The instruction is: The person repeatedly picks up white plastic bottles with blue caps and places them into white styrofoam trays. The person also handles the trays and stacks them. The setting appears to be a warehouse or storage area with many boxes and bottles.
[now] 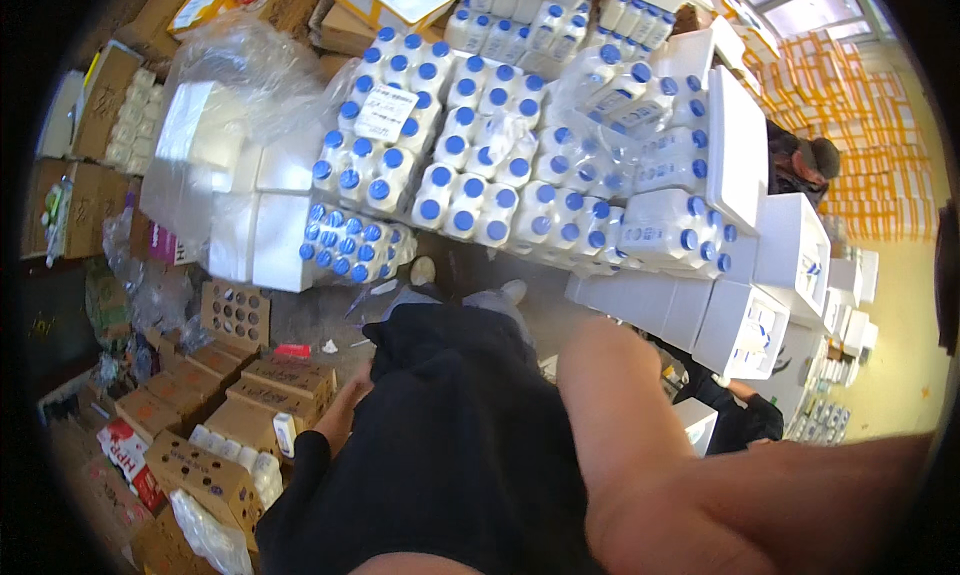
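My left hand [362, 382] hangs low beside my black shirt, mostly hidden behind it; its fingers do not show. Close to the camera, blurred bare skin that appears to be my right hand [611, 365] rises in front of the right side; what its fingers do is not visible. Before my feet stand shrink-wrapped packs of white bottles with blue caps [472, 200]. A white label sheet with writing [385, 112] lies on one pack. A smaller pack of blue-capped bottles [349, 243] sits at the near left of the stack.
White foam boxes [281, 237] under plastic film [247, 72] stand left. Cardboard cartons [277, 387] crowd the lower left. Open foam boxes [739, 335] line the right, near a person in black [739, 413]. Another person [806, 162] is beside orange-taped boxes [870, 139].
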